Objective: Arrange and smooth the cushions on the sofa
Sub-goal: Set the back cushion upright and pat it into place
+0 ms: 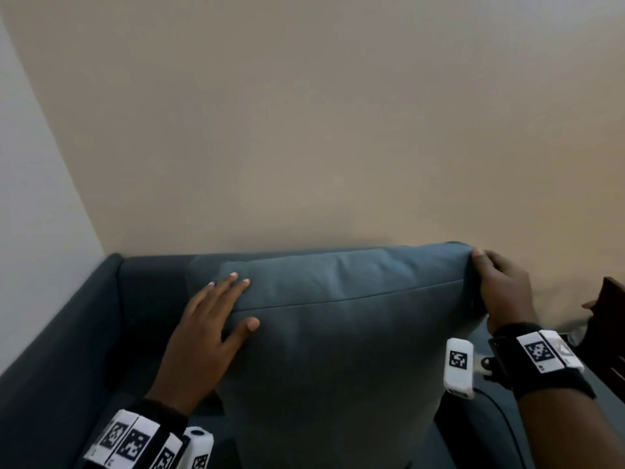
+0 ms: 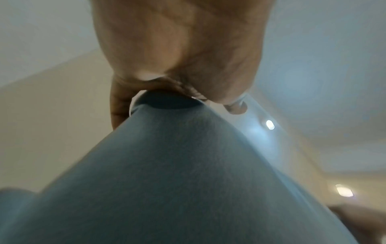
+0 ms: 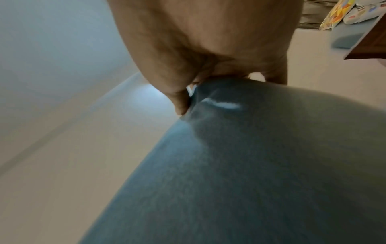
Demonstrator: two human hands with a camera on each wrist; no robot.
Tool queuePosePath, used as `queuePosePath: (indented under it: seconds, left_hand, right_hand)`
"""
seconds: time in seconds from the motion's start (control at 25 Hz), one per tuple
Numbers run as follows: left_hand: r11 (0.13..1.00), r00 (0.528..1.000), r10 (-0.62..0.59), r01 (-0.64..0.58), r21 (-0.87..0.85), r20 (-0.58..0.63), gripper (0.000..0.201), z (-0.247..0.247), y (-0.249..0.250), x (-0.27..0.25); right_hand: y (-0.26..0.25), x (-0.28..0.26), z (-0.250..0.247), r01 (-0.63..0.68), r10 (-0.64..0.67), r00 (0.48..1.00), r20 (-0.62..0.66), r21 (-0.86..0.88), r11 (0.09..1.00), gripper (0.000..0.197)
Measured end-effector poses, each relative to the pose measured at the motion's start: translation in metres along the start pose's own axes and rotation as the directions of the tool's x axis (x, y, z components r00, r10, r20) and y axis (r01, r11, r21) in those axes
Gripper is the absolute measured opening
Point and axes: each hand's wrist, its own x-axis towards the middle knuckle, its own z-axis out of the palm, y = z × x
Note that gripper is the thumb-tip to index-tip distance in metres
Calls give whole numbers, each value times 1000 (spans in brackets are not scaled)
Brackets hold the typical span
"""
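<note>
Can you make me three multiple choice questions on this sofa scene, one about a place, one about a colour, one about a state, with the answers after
1. Where does the left hand rest?
A. on the cushion's upper left part
B. on the wall
C. on the sofa arm

2. What colour is the cushion?
A. red
B. blue-grey
C. white

3. What is the right hand doing?
A. hanging free
B. lying flat on the seat
C. gripping the cushion's upper right corner

Answers:
1. A, its fingers lie spread over the cushion's top edge in the head view.
2. B, it matches the sofa behind it.
3. C, the right wrist view shows fingers pinching bunched fabric.
</note>
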Motion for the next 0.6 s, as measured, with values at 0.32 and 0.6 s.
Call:
queuePosePath:
  seconds: [0.32,0.6]
  left_hand:
    - [791,924,-382,323,-520,-7,58,-9,11,8]
    - [760,952,-242,307,-572,189,107,-15,-21,5]
  right_hand:
    - [-55,-16,19,151,-158,987,30,-503,851,42]
    - [-196,-129,126,701,-597,652,468,-71,710,64]
